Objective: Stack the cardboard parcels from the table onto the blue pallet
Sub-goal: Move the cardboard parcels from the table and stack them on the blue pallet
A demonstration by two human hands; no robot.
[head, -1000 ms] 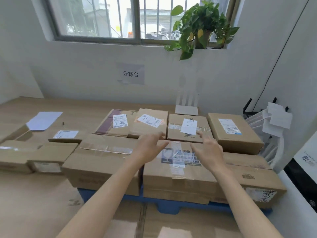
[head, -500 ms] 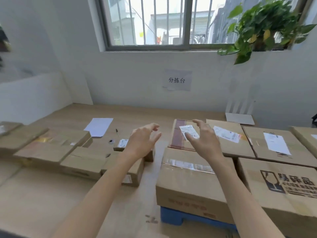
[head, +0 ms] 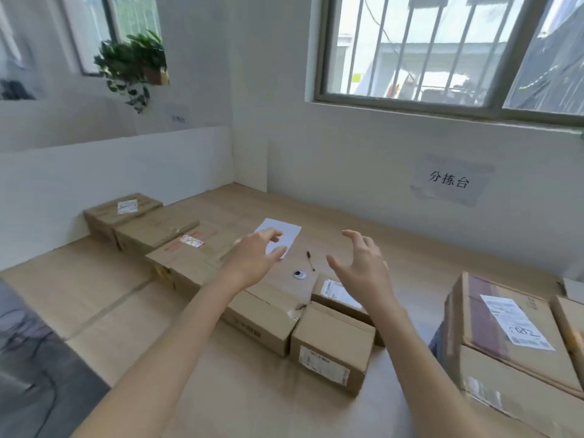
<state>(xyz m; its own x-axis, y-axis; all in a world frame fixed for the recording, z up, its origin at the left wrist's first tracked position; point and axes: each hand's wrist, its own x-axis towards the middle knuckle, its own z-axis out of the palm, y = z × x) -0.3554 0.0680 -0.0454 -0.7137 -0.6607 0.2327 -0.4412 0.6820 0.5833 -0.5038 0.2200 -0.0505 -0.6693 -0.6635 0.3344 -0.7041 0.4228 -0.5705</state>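
Several cardboard parcels lie in a row on the wooden table (head: 94, 289). A small box (head: 331, 346) sits nearest me, a flat labelled one (head: 339, 294) behind it, a long box (head: 252, 308) to their left, and further boxes (head: 126, 210) towards the left wall. My left hand (head: 252, 260) and my right hand (head: 363, 267) hover above the long box and the flat labelled one, fingers spread, holding nothing. At the right edge, stacked parcels (head: 505, 327) hide nearly all of the blue pallet; a dark blue sliver (head: 437, 338) shows at their left side.
A white sheet of paper (head: 284, 232), a pen (head: 310, 260) and a small round object (head: 299, 274) lie on the table behind the parcels. A paper sign (head: 448, 180) is taped to the wall below the barred window (head: 442, 49). A potted plant (head: 136, 64) hangs at the left.
My view has swung left, from the stacked pallet to the parcels on the table. Both hands have moved left with it and stay open and apart.
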